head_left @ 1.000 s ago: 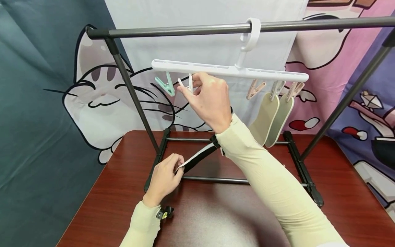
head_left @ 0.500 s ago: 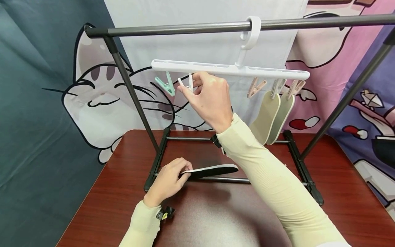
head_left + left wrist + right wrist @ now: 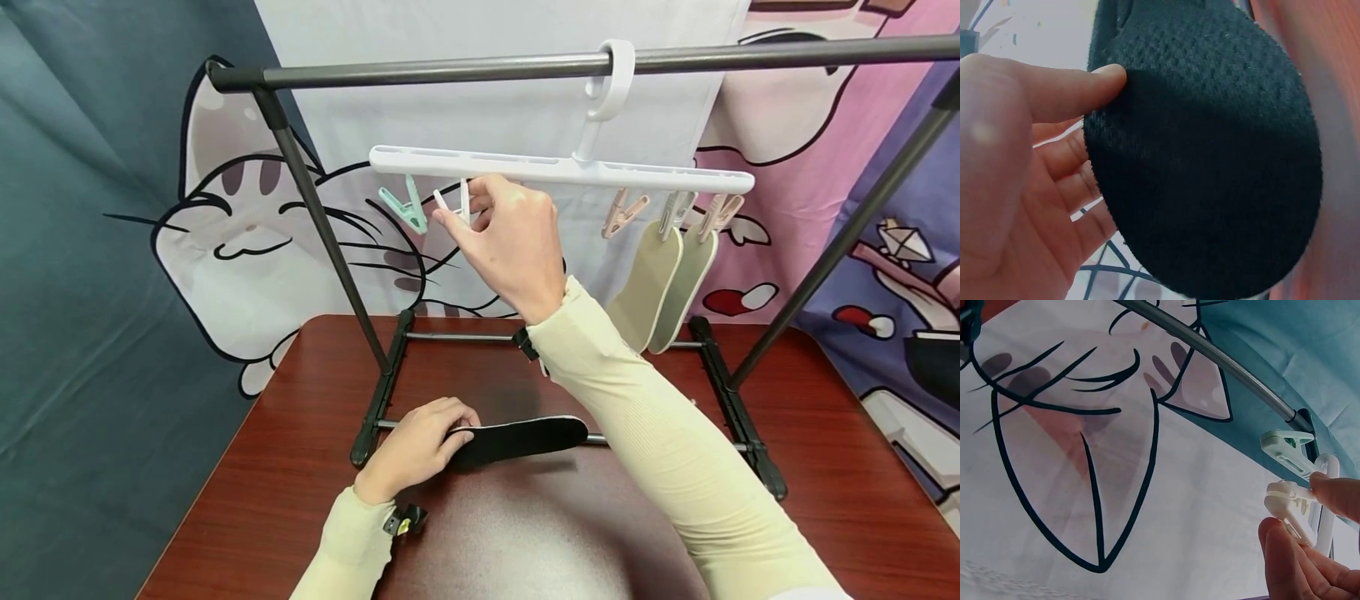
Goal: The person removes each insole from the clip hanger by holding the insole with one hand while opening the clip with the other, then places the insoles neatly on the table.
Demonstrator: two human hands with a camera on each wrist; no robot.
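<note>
My left hand [image 3: 420, 446] pinches a black insole [image 3: 525, 440] by its edge, low above the table. In the left wrist view the thumb lies on the dark textured face of the insole [image 3: 1210, 169], the other fingers behind it. Higher up, my right hand [image 3: 513, 242] pinches a white clothespin [image 3: 456, 204] under the white hanger [image 3: 510, 167]. The right wrist view has thumb and fingers on the white clothespin [image 3: 1291, 509], beside a mint green clothespin [image 3: 1288, 450]. Two beige insoles [image 3: 647, 287] hang from clothespins at the hanger's right end.
The hanger hooks over the dark metal rack's top bar [image 3: 450, 71]. A pink clothespin [image 3: 622, 214] hangs right of the hook. The rack's feet [image 3: 723, 408] stand on a reddish-brown table [image 3: 262, 500], with printed cloth behind.
The black insole has swung down from a slanted pose near the right wrist to nearly level, and my left hand has lowered slightly. My right hand stays on the white clothespin.
</note>
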